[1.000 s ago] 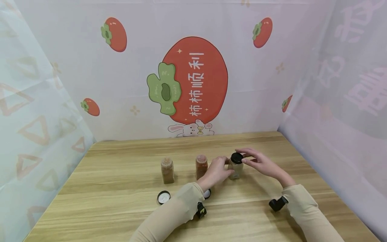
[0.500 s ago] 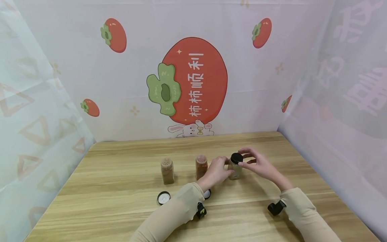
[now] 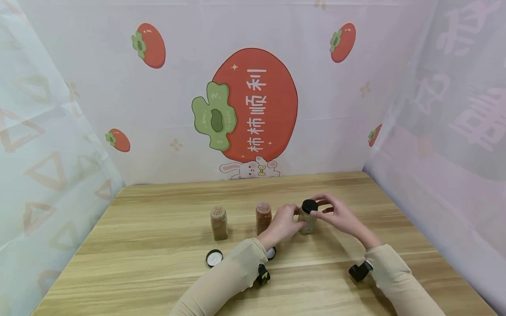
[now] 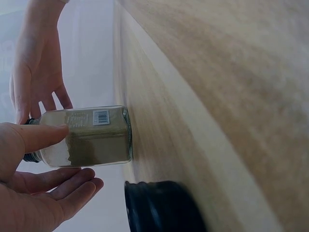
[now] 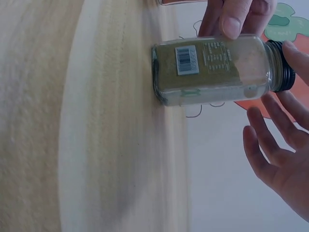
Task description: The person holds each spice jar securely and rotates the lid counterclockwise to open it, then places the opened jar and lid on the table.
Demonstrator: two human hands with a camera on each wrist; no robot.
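Observation:
A square glass spice jar (image 3: 308,225) stands upright on the wooden table, partly filled with greenish-brown powder. Its side carries a barcode label, seen on the jar (image 5: 203,70) in the right wrist view. My left hand (image 3: 282,224) grips the jar's body from the left, with the thumb across the near side. On top sits a black ribbed lid (image 3: 309,206). My right hand (image 3: 341,216) pinches this lid between thumb and index finger, while its other fingers are spread below, apart from the glass, in the right wrist view.
Two more spice jars, one brown (image 3: 219,226) and one reddish (image 3: 263,218), stand to the left, showing perforated tops. Before them lie two black lids with white undersides, one at left (image 3: 214,258) and one partly behind my left sleeve (image 3: 271,253). A printed cloth backs the table (image 3: 158,193).
My right hand has shifted slightly round the lid, its thumb moving left across the near side and its wrist drawing a little left. The left hand and jar stay in place.

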